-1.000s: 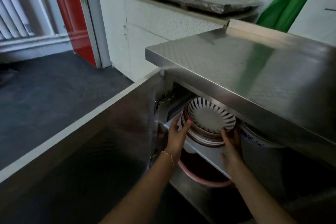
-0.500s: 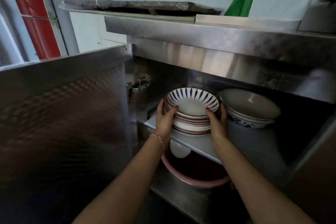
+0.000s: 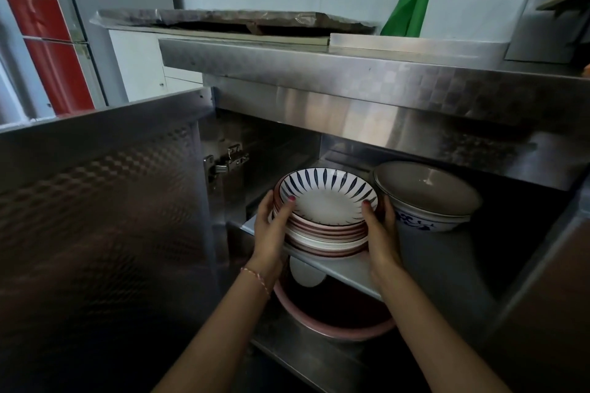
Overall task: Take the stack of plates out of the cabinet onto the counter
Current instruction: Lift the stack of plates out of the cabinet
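A stack of plates (image 3: 327, 201) sits at the front edge of the middle shelf (image 3: 346, 269) inside the open steel cabinet. Its top plate is white with dark blue radial strokes; the ones below have red-brown rims. My left hand (image 3: 271, 230) grips the stack's left side, thumb on the top rim. On the stack's right side my right hand (image 3: 380, 233) holds it the same way. The steel counter (image 3: 351, 73) runs above the cabinet opening.
A large grey bowl with a blue pattern (image 3: 427, 198) stands right next to the stack on the shelf. A pink basin (image 3: 335, 319) lies on the lower level. The open cabinet door (image 3: 102, 201) stands at the left. A foil-covered tray (image 3: 236, 19) rests behind the counter.
The view has dropped lower, so the cabinet's inside shows. Both hands have closed in from under the rim to grip the stack's sides; the stack stays on the shelf.
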